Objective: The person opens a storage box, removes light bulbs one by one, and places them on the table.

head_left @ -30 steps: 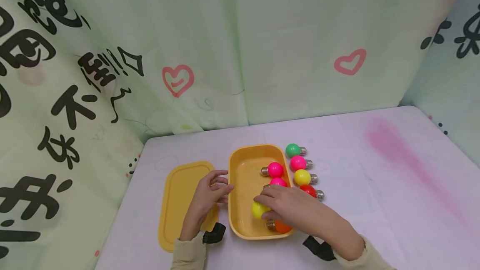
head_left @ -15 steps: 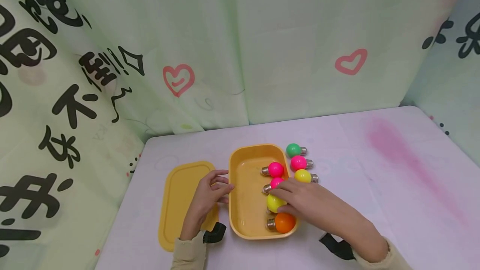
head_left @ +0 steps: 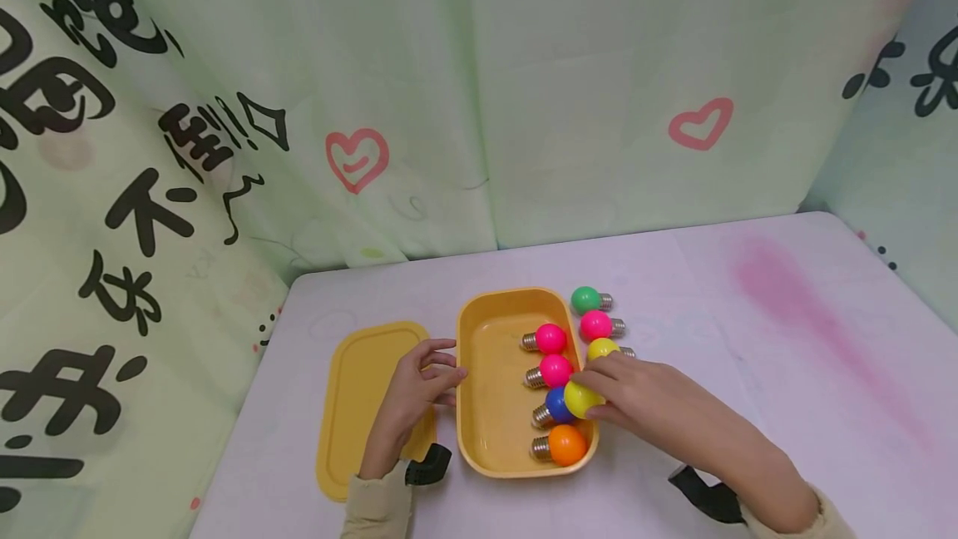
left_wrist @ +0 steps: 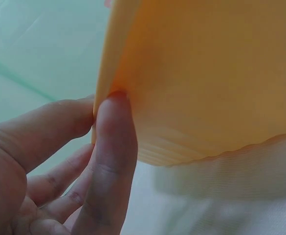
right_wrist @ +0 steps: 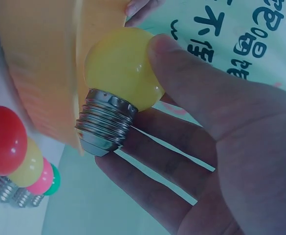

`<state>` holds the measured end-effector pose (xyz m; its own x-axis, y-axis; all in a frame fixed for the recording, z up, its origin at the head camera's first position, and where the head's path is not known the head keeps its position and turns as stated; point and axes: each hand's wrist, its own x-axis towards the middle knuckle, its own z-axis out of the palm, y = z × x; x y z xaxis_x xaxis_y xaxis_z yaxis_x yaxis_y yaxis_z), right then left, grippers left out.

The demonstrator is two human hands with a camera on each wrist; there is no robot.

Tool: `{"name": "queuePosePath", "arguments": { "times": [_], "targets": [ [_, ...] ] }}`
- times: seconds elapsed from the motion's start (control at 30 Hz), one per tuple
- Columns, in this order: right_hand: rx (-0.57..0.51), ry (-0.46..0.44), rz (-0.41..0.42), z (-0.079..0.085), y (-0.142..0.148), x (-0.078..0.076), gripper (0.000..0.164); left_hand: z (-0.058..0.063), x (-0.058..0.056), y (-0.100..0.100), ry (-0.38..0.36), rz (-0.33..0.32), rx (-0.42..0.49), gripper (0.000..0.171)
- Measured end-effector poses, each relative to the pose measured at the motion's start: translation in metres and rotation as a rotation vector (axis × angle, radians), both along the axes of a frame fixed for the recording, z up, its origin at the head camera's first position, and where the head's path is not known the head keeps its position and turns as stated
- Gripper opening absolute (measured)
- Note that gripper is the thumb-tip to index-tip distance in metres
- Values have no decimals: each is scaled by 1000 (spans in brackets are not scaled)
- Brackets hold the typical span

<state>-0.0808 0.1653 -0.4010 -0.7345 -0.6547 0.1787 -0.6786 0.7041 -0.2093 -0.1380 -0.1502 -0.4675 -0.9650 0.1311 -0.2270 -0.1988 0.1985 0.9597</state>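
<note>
My right hand [head_left: 644, 393] pinches a yellow light bulb [head_left: 582, 399] at the right rim of the yellow plastic box [head_left: 479, 447]. In the right wrist view, the thumb presses the round glass of this bulb [right_wrist: 121, 66], and its silver screw base points down toward the fingers. Inside the box lie two pink bulbs [head_left: 555, 371], a blue bulb [head_left: 558, 403] partly behind the held one, and an orange bulb [head_left: 567, 445]. On the box's left side my left hand [head_left: 415, 385] holds the rim, the fingertips pinching its edge [left_wrist: 106, 63].
Right of the box, a green bulb [head_left: 585, 300], a pink bulb [head_left: 595, 325] and a yellow bulb [head_left: 603, 349] lie in a row. A red bulb [right_wrist: 5, 139] is hidden from the head view by my hand. The lid [head_left: 362, 406] lies left of the box.
My right hand has moved right with the yellow bulb, from over the box's middle to its right rim. The blue bulb has come into sight. My left hand stays still.
</note>
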Motion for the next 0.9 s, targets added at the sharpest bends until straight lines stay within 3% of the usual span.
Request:
{"name": "queuePosePath", "arguments": {
  "times": [0.47,0.9],
  "targets": [
    [26,-70,-86,-3,18,4,44,0,0,0,-4,-1,-4,50],
    [57,-250,-154,-20,24,3,39,-1,-1,0,-3,-4,-30,49]
  ]
}}
